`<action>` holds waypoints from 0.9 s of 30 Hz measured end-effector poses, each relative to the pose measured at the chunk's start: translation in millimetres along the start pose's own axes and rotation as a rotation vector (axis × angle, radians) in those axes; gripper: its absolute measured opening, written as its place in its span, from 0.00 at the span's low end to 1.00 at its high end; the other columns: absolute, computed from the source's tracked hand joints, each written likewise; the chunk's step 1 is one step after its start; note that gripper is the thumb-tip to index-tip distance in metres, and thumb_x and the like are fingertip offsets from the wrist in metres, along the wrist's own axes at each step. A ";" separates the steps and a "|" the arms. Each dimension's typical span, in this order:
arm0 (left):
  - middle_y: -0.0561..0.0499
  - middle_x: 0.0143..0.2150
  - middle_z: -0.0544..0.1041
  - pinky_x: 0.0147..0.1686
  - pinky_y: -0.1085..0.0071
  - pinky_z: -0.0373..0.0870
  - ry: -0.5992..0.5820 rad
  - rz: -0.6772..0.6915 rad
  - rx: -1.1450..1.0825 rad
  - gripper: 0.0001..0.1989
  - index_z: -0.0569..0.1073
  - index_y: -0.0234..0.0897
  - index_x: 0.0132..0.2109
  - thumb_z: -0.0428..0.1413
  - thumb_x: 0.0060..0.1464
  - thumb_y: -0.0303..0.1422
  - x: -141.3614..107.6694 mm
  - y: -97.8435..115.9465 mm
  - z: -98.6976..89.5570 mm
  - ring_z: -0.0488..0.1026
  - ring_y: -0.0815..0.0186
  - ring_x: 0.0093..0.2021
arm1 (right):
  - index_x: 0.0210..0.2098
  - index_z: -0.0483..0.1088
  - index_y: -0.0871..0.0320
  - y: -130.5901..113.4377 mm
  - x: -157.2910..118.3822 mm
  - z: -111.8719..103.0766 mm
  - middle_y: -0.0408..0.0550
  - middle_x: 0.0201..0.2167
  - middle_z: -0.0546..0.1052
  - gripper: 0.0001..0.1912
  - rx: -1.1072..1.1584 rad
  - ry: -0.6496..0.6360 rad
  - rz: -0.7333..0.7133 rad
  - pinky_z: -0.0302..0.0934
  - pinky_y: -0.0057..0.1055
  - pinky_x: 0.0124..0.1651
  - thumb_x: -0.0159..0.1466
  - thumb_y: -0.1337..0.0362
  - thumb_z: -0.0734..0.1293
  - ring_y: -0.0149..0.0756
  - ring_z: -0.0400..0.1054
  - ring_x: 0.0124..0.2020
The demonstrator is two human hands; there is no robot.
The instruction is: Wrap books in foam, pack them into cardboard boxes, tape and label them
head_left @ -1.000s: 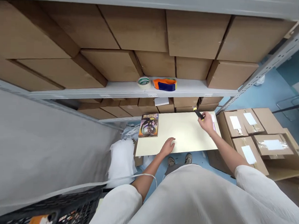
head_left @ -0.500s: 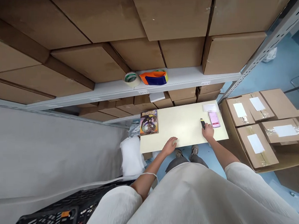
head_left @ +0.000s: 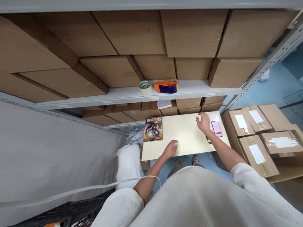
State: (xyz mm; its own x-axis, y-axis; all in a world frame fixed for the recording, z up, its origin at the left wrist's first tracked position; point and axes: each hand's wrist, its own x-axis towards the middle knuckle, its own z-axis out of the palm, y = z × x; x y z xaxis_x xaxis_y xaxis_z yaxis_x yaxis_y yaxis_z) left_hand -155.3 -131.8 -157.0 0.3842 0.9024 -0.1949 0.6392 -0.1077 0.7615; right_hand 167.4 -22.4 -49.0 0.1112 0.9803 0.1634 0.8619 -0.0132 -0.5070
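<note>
My left hand [head_left: 169, 150] rests by the front edge of the pale tabletop [head_left: 183, 131], empty, its fingers loosely bent and apart. Farther back, my right hand [head_left: 203, 122] is over the table with fingers spread and holds nothing. A black and yellow tool, seemingly a utility knife [head_left: 208, 140], lies on the table, partly hidden by my right forearm. Just right of that hand is a phone [head_left: 217, 129] with a lit pink screen, below a whitish flat packet [head_left: 214, 118]. On the table's left end lies a book-like item with a colourful illustrated cover [head_left: 153, 129].
Above the table, a shelf edge carries a tape roll [head_left: 145, 87] and an orange and blue tape dispenser [head_left: 166, 86]. Brown cartons [head_left: 192, 32] fill the shelves. A big carton [head_left: 233, 146] of labelled boxes stands right. A black crate [head_left: 86, 207] is at lower left.
My right hand has let go of the black and yellow tool and moved away from me across the table. My left hand stays near the front edge. The view has tilted upward.
</note>
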 end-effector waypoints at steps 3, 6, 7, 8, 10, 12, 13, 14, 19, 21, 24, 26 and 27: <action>0.43 0.67 0.78 0.74 0.53 0.68 0.052 0.001 -0.027 0.20 0.78 0.42 0.62 0.54 0.65 0.29 -3.4 -1.7 -10.4 0.74 0.56 0.70 | 0.64 0.71 0.56 -56.9 51.5 -20.9 0.63 0.62 0.72 0.22 0.018 0.095 -0.202 0.61 0.52 0.64 0.76 0.56 0.58 0.59 0.64 0.60; 0.43 0.67 0.78 0.74 0.53 0.68 0.088 -0.002 -0.055 0.20 0.78 0.41 0.62 0.54 0.66 0.29 -10.7 -6.8 -19.9 0.73 0.56 0.70 | 0.69 0.68 0.56 -112.5 99.8 -35.4 0.62 0.66 0.71 0.25 -0.028 0.114 -0.384 0.60 0.52 0.64 0.77 0.55 0.59 0.59 0.63 0.62; 0.43 0.67 0.78 0.74 0.53 0.68 0.098 -0.003 -0.062 0.20 0.79 0.41 0.62 0.54 0.66 0.28 -13.4 -9.0 -22.7 0.73 0.56 0.71 | 0.70 0.67 0.56 -129.0 114.7 -38.0 0.62 0.67 0.71 0.26 -0.056 0.107 -0.426 0.60 0.53 0.64 0.77 0.55 0.59 0.60 0.63 0.62; 0.43 0.67 0.78 0.74 0.52 0.68 0.109 -0.003 -0.069 0.20 0.79 0.41 0.62 0.54 0.66 0.28 -16.2 -11.5 -25.5 0.73 0.56 0.70 | 0.71 0.67 0.57 -143.7 128.7 -39.4 0.63 0.67 0.71 0.27 -0.083 0.096 -0.454 0.60 0.54 0.63 0.77 0.55 0.60 0.61 0.62 0.62; 0.43 0.67 0.78 0.74 0.53 0.68 0.136 -0.004 -0.080 0.20 0.79 0.41 0.61 0.54 0.66 0.28 -21.9 -16.6 -30.9 0.74 0.56 0.70 | 0.70 0.68 0.59 -167.2 153.0 -38.7 0.65 0.67 0.72 0.27 -0.127 0.071 -0.478 0.59 0.57 0.62 0.76 0.54 0.61 0.63 0.62 0.61; 0.43 0.66 0.79 0.74 0.53 0.68 0.163 -0.011 -0.091 0.20 0.79 0.42 0.61 0.54 0.66 0.28 -28.0 -22.1 -36.3 0.75 0.57 0.69 | 0.68 0.70 0.59 -181.9 171.2 -34.4 0.66 0.64 0.75 0.27 -0.159 0.048 -0.482 0.58 0.59 0.62 0.76 0.53 0.61 0.64 0.61 0.60; 0.43 0.67 0.79 0.74 0.53 0.68 0.176 -0.017 -0.094 0.20 0.79 0.42 0.61 0.54 0.66 0.28 -31.4 -25.0 -38.8 0.75 0.57 0.69 | 0.67 0.71 0.59 -186.2 178.0 -31.5 0.67 0.62 0.76 0.26 -0.171 0.039 -0.479 0.57 0.61 0.62 0.76 0.53 0.62 0.64 0.61 0.60; 0.43 0.67 0.78 0.74 0.53 0.68 0.187 -0.023 -0.098 0.20 0.79 0.42 0.61 0.54 0.66 0.28 -35.0 -28.1 -41.3 0.74 0.57 0.69 | 0.65 0.73 0.59 -189.0 183.1 -28.6 0.67 0.59 0.77 0.26 -0.179 0.032 -0.474 0.56 0.62 0.62 0.76 0.52 0.62 0.65 0.61 0.59; 0.43 0.67 0.78 0.75 0.53 0.67 0.207 -0.043 -0.110 0.20 0.79 0.41 0.61 0.53 0.66 0.27 -51.6 -43.5 -49.9 0.74 0.57 0.70 | 0.61 0.76 0.58 -193.1 186.4 -22.1 0.67 0.53 0.79 0.24 -0.148 0.056 -0.456 0.52 0.64 0.63 0.76 0.52 0.60 0.65 0.60 0.59; 0.43 0.67 0.78 0.74 0.52 0.68 0.197 -0.040 -0.113 0.20 0.79 0.41 0.61 0.53 0.66 0.27 -54.9 -48.3 -51.7 0.74 0.56 0.70 | 0.59 0.77 0.58 -194.4 177.3 -24.6 0.68 0.53 0.79 0.22 -0.149 0.064 -0.455 0.52 0.64 0.62 0.75 0.55 0.60 0.65 0.60 0.59; 0.43 0.67 0.78 0.74 0.52 0.68 0.180 -0.016 -0.117 0.20 0.79 0.41 0.61 0.54 0.66 0.27 -54.6 -52.6 -52.4 0.74 0.56 0.70 | 0.56 0.77 0.58 -192.7 152.3 -30.7 0.67 0.53 0.79 0.19 -0.175 0.087 -0.452 0.53 0.61 0.60 0.74 0.59 0.61 0.64 0.60 0.57; 0.42 0.66 0.78 0.74 0.52 0.68 0.159 0.011 -0.122 0.20 0.79 0.41 0.61 0.54 0.66 0.26 -51.7 -53.4 -51.3 0.75 0.56 0.69 | 0.56 0.77 0.57 -185.3 128.4 -34.0 0.64 0.53 0.79 0.18 -0.183 0.119 -0.445 0.54 0.58 0.59 0.74 0.60 0.61 0.62 0.60 0.56; 0.42 0.66 0.78 0.74 0.51 0.68 0.145 0.025 -0.125 0.20 0.79 0.41 0.61 0.54 0.66 0.27 -49.8 -53.3 -50.1 0.75 0.56 0.69 | 0.57 0.77 0.56 -179.2 114.5 -35.1 0.63 0.53 0.79 0.18 -0.188 0.135 -0.435 0.54 0.57 0.59 0.74 0.61 0.61 0.61 0.61 0.55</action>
State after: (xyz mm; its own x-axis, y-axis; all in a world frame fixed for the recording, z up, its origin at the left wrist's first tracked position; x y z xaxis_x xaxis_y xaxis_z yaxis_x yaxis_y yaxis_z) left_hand -241.9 -150.2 -156.8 0.2933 0.9517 -0.0905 0.5396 -0.0866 0.8375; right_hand 43.0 85.3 90.2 -0.2265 0.8687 0.4406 0.9156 0.3442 -0.2080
